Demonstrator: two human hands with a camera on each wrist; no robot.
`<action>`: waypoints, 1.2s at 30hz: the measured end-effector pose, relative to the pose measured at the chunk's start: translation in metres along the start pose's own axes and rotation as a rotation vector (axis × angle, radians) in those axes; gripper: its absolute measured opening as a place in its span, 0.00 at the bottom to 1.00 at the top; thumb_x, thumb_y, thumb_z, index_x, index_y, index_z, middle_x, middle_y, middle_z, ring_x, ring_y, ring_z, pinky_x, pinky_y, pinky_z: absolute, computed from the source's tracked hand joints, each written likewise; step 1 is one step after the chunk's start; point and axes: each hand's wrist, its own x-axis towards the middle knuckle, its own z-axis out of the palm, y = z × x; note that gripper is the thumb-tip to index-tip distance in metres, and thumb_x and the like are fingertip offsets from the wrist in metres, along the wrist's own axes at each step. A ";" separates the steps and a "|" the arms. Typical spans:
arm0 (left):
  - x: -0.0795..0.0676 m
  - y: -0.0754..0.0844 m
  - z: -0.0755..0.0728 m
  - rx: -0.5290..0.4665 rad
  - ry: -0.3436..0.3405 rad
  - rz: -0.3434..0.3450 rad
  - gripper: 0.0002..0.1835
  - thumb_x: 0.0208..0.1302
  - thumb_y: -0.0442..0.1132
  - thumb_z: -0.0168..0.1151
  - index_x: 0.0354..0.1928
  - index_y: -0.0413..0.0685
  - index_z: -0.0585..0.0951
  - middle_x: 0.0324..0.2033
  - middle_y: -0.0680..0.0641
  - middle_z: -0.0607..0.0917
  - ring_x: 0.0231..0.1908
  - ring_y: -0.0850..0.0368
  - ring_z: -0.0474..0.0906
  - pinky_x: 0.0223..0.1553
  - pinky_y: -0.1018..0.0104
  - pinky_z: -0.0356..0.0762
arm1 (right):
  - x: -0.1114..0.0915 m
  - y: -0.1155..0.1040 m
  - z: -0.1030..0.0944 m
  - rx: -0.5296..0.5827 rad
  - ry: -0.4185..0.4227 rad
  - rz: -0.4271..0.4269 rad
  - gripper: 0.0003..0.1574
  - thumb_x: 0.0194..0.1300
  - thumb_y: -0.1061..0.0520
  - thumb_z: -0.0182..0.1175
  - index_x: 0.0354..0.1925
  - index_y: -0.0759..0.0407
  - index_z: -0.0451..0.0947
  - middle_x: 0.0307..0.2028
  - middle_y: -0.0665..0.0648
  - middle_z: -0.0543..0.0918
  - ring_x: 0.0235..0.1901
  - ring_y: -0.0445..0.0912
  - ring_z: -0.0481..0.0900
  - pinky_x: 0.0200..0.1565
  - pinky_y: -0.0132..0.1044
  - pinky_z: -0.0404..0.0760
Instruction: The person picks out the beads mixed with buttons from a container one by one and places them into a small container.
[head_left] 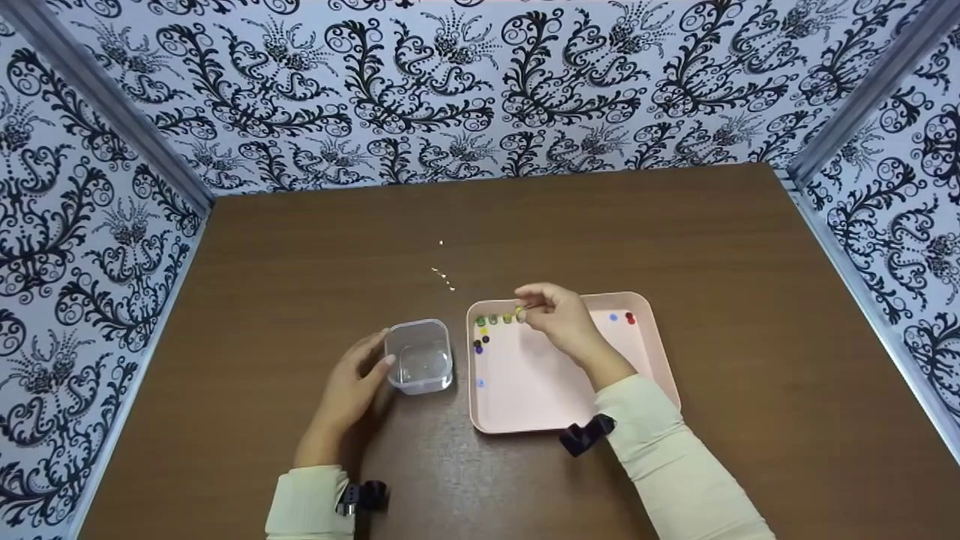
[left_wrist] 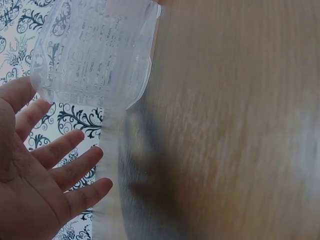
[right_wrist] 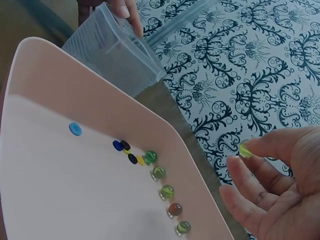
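My right hand (head_left: 562, 322) is over the far edge of a pink tray (head_left: 540, 397), pinching a clear yellow-green glass marble (right_wrist: 245, 149) between thumb and fingertips. Below it, several marbles (right_wrist: 167, 192) line the tray's far wall, one of them reddish brown. Small round buttons lie near the tray's left side: a light blue button (right_wrist: 75, 129), a yellow button (right_wrist: 141, 160) and several dark ones. To the left, my left hand (head_left: 349, 386) touches the rim of a clear plastic container (head_left: 424, 367); its fingers look spread in the left wrist view.
At the tray's far right corner lie red buttons (head_left: 631, 319) and a blue button (head_left: 613, 317). Small bright specks (head_left: 442, 277) show on the brown table (head_left: 322, 247) beyond the container. Patterned walls (head_left: 480, 90) enclose the table at the back and sides.
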 end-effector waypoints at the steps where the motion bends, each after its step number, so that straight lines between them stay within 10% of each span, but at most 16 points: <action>1: 0.000 0.000 0.000 -0.001 0.002 0.001 0.24 0.67 0.38 0.60 0.64 0.40 0.73 0.64 0.35 0.72 0.67 0.38 0.61 0.69 0.45 0.54 | 0.000 -0.001 0.002 0.004 -0.001 -0.007 0.22 0.56 0.72 0.58 0.51 0.70 0.77 0.43 0.64 0.83 0.40 0.48 0.80 0.41 0.30 0.81; 36: 0.000 -0.001 0.000 0.011 0.001 0.005 0.25 0.67 0.39 0.60 0.65 0.40 0.73 0.64 0.34 0.71 0.67 0.37 0.61 0.69 0.43 0.53 | -0.001 -0.026 0.054 -0.264 -0.112 -0.173 0.16 0.59 0.68 0.60 0.47 0.63 0.81 0.40 0.58 0.85 0.42 0.49 0.81 0.45 0.37 0.81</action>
